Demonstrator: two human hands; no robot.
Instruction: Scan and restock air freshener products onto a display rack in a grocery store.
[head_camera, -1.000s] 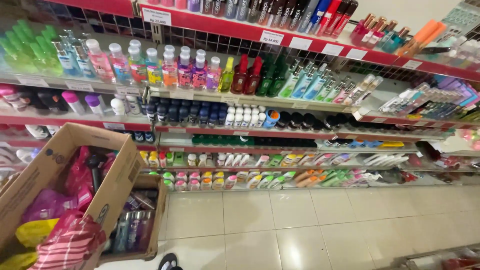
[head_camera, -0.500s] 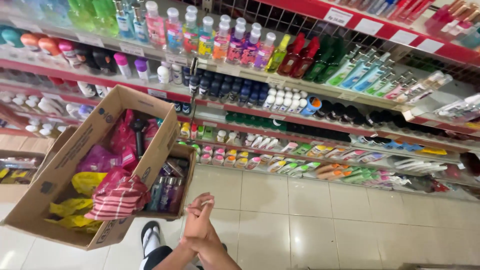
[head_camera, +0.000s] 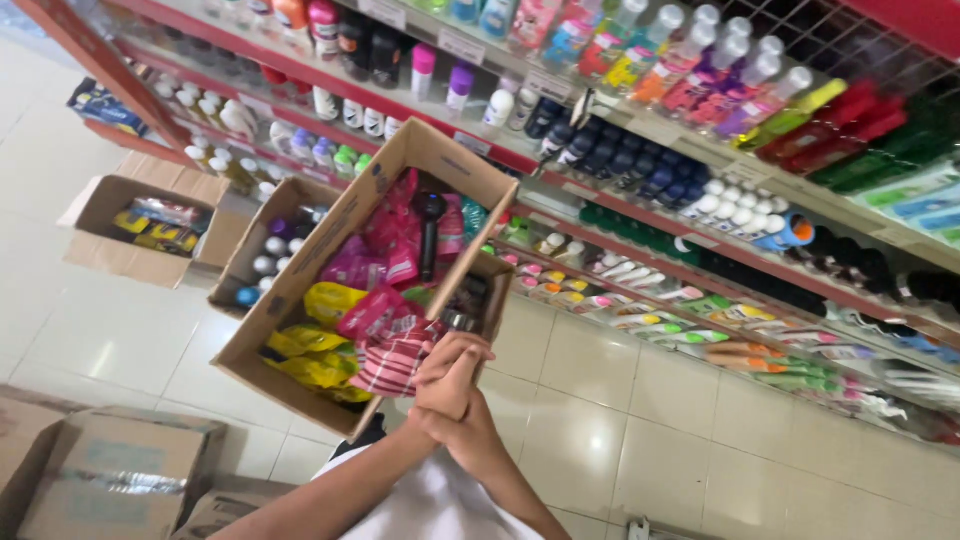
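So we're in a shop aisle, looking down at both hands held together in front of the chest. The left hand (head_camera: 478, 440) and the right hand (head_camera: 447, 368) are clasped, fingers wrapped over each other, pressed together and not pinching anything as far as we can tell, though the view is tilted and a bit blurry, so a small thing tucked inside would be hidden.

Right beside the hands is a big open cardboard box (head_camera: 300, 290). Its near edge seems to touch or sit just in front of the right hand's knuckles. Inside we see pink packets (head_camera: 390, 240), yellow packets (head_camera: 315, 345), a dark bottle-like thing (head_camera: 428, 230) standing among them, and a red striped cloth or pouch (head_camera: 392, 362) hanging over the edge nearest the hands.

Behind the box runs a long red-edged shelf unit (head_camera: 700, 165) packed with bottles: clear bottles with coloured liquid (head_camera: 720, 75) on top, dark roll-on bottles (head_camera: 610, 150) below, then white roll-on bottles (head_camera: 735, 205), and flat tubes and packs (head_camera: 760, 340) on the lowest rows.

On the tiled floor (head_camera: 620, 410), off to the left, there's a second open box (head_camera: 150, 225) with yellow and dark packs in it, and another open one holding round-capped bottles (head_camera: 270, 255) between it and the shelf. Bottom left we've got taped-up closed cartons (head_camera: 120, 465). The person's white shirt (head_camera: 430, 505) shows at the bottom edge.
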